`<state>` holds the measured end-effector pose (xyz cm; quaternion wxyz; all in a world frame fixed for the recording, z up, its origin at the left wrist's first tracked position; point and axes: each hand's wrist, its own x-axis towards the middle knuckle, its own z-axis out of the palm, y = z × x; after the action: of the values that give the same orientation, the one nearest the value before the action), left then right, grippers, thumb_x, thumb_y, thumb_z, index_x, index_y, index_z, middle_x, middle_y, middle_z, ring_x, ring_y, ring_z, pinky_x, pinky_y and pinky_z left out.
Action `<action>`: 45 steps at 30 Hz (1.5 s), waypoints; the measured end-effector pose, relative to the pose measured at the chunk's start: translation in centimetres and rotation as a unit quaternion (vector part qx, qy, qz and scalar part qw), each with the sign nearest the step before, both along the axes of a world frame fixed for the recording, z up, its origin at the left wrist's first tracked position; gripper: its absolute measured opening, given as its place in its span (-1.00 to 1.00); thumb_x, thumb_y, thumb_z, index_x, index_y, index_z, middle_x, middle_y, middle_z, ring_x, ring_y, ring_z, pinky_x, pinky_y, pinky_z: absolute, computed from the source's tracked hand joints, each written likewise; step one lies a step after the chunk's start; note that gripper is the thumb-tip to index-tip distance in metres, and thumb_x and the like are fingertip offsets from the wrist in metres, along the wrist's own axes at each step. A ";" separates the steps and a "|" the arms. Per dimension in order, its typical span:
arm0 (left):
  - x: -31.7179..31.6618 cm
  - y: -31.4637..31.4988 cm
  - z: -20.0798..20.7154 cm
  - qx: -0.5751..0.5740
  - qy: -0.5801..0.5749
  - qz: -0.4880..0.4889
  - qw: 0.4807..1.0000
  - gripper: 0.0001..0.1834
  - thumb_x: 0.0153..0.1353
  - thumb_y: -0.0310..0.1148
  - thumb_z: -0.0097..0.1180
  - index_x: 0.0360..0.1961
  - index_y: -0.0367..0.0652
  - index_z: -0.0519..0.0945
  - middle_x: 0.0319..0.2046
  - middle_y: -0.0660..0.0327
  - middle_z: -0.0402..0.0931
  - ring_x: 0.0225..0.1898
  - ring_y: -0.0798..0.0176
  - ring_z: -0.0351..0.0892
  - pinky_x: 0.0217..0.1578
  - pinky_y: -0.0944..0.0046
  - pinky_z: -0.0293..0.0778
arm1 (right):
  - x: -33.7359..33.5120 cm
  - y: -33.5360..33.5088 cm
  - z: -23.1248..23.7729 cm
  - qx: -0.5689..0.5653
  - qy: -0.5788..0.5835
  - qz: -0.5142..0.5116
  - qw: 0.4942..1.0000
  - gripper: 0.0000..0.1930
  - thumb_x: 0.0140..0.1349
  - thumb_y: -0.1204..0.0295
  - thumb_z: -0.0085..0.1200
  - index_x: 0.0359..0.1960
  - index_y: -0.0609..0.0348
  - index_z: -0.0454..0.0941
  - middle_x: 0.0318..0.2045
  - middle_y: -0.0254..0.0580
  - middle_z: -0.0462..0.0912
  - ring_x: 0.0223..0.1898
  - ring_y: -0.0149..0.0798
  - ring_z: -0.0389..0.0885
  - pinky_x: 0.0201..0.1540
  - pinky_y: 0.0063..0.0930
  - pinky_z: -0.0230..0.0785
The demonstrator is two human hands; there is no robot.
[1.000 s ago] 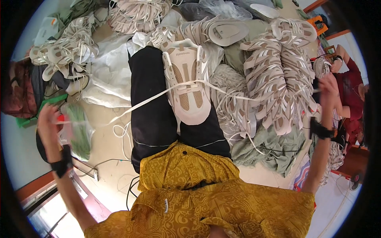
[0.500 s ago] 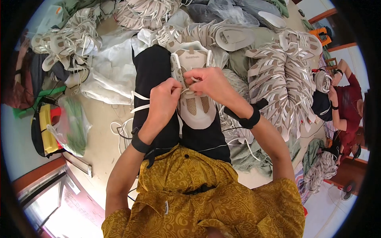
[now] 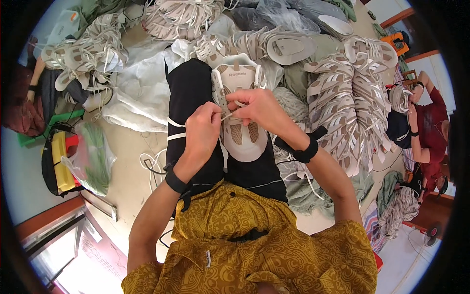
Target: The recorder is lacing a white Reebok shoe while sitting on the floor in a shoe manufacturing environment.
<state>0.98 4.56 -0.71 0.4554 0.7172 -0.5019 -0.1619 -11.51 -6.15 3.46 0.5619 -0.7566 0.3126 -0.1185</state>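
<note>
A beige and white shoe upper (image 3: 247, 147) lies on my lap, toe toward me and tongue pointing away. Over its left eyelet edge, my left hand (image 3: 204, 128) is closed in a pinch on a white shoelace (image 3: 226, 117). My right hand (image 3: 257, 109) rests over the middle of the shoe with thumb and fingers pinching the same lace, a small loop showing above the fingers. Loose lace also crosses my dark left trouser leg. The fingers hide most of the eyelets.
To the right rises a long stack of shoe uppers (image 3: 335, 105). More uppers (image 3: 183, 19) are heaped at the far side and far left. A clear plastic bag (image 3: 93, 159) lies beside a yellow and black bag (image 3: 61, 159). Two people sit at the sides.
Both hands remain on the lace at the shoe, with only slight shifts of the fingers. The whole view has moved a little.
</note>
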 end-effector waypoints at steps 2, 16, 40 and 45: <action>0.0 0.1 -0.1 -0.013 -0.023 -0.006 1.000 -0.97 -0.01 -0.58 0.00 -0.49 -0.26 0.43 -0.55 0.03 0.45 -0.50 -0.02 0.48 -0.49 0.14 0.41 | 0.1 0.1 0.1 -0.003 0.001 0.000 1.000 -0.66 -0.14 0.55 0.05 -0.23 0.35 0.51 -0.53 -0.18 0.58 -0.69 -0.42 0.50 -0.56 -0.55 0.36; -0.2 -0.2 0.1 0.080 0.112 -0.020 0.990 -0.95 -0.02 -0.58 0.04 -0.48 -0.28 0.44 -0.57 0.02 0.46 -0.54 0.07 0.50 -0.51 0.28 0.41 | 0.8 0.2 0.3 -0.151 0.012 -0.009 0.988 -0.81 -0.14 0.40 0.04 -0.48 0.26 0.45 -0.61 -0.08 0.51 -0.57 -0.07 0.54 -0.49 -0.34 0.34; 0.0 0.2 0.1 -0.014 -0.051 -0.102 0.993 -0.81 -0.06 -0.60 -0.01 -0.35 -0.22 0.35 -0.61 0.08 0.43 -0.54 0.02 0.50 -0.57 0.15 0.43 | 0.2 -1.2 -0.9 0.231 -0.061 -0.020 0.971 -0.68 -0.12 0.55 0.11 -0.25 0.43 0.52 -0.54 -0.22 0.56 -0.70 -0.47 0.47 -0.63 -0.66 0.25; 0.4 -0.4 0.7 -0.028 -0.197 -0.161 0.967 -0.73 0.00 -0.56 0.02 -0.21 -0.21 0.38 -0.60 0.04 0.46 -0.54 0.05 0.53 -0.57 0.17 0.42 | -0.4 -1.6 -1.4 0.206 -0.059 -0.014 0.977 -0.68 -0.08 0.53 0.08 -0.23 0.43 0.51 -0.54 -0.23 0.56 -0.69 -0.48 0.47 -0.63 -0.67 0.25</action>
<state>1.39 4.12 -0.01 0.3347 0.6318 -0.6951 -0.0745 -11.92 -7.78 2.03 0.7215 -0.6117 0.3072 -0.1043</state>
